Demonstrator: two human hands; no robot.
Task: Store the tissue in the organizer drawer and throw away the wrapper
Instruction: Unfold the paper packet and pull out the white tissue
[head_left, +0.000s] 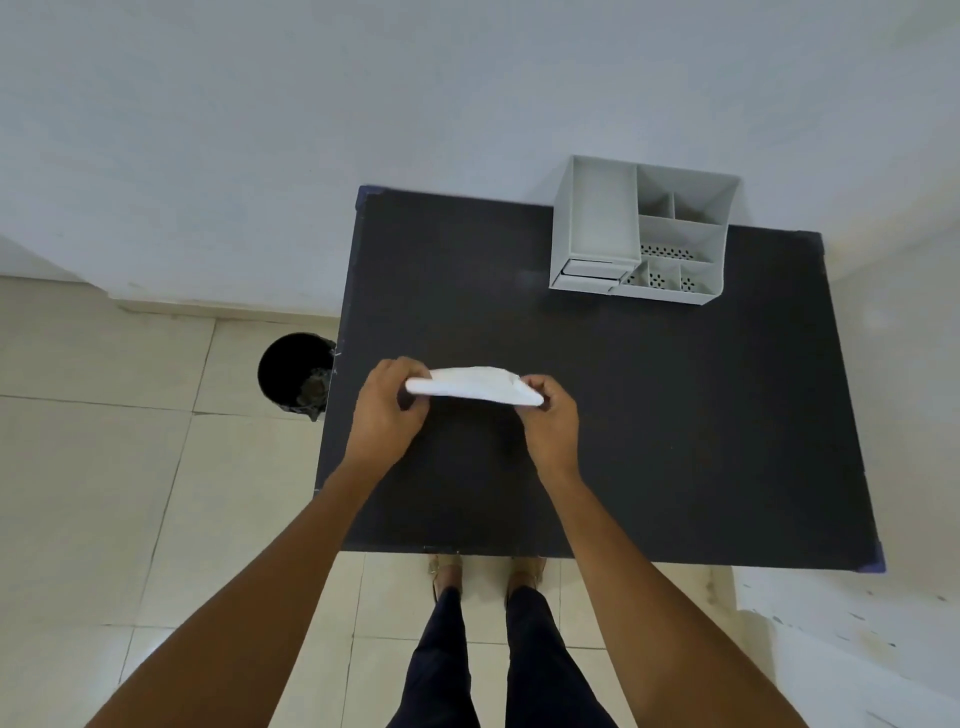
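From the head view, my left hand (387, 410) and right hand (550, 418) each have fingers (410, 370) pinched closed on one end of the flat white tissue packet (475, 385), held above the dark desk (675, 415). Pulling unevenly could tear the tissue or drop it. The grey plastic compartment organizer (595, 218) sits well apart at the back, its small drawer (587, 280) slightly open, and the round black bin (293, 371) stands on the floor left of the desk; nothing blocks either.

A black counter (675, 415) carries a grey organizer (597, 228) at its far right. On the tiled floor (104, 493), left, stands a black bin (283, 364).
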